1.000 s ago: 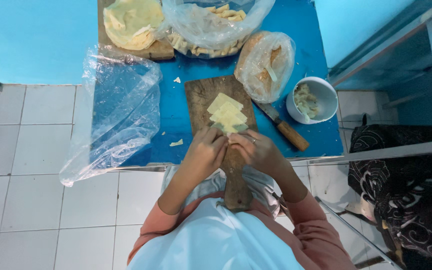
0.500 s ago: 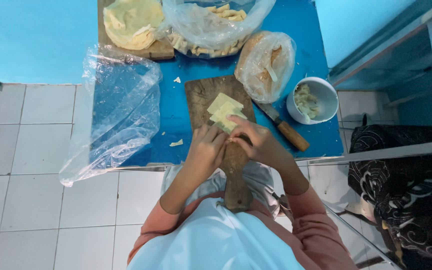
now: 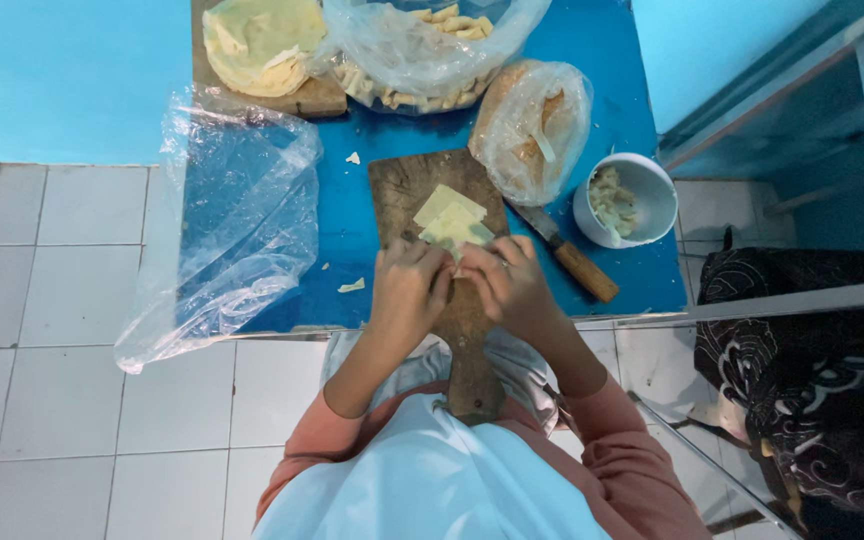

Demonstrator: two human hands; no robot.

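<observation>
A wooden cutting board (image 3: 407,190) lies on a blue table (image 3: 352,210), its handle pointing toward me. A small stack of pale yellow square dough sheets (image 3: 450,218) rests on the board. My left hand (image 3: 408,292) and my right hand (image 3: 514,288) meet at the near edge of that stack, fingers pinched together on one small pale dough piece (image 3: 455,263) between them. Most of that piece is hidden by my fingers.
A wooden-handled knife (image 3: 577,266) lies right of the board beside a white bowl (image 3: 642,215) of filling. Behind are a bag of crumbs (image 3: 532,125), a bag of rolled pieces (image 3: 422,45) and a round dough stack (image 3: 257,40). A clear plastic bag (image 3: 232,230) hangs off the table's left edge.
My right hand reached up onto the dough stack half a second ago, then drew back toward me; both hands are now pressed together on one piece.
</observation>
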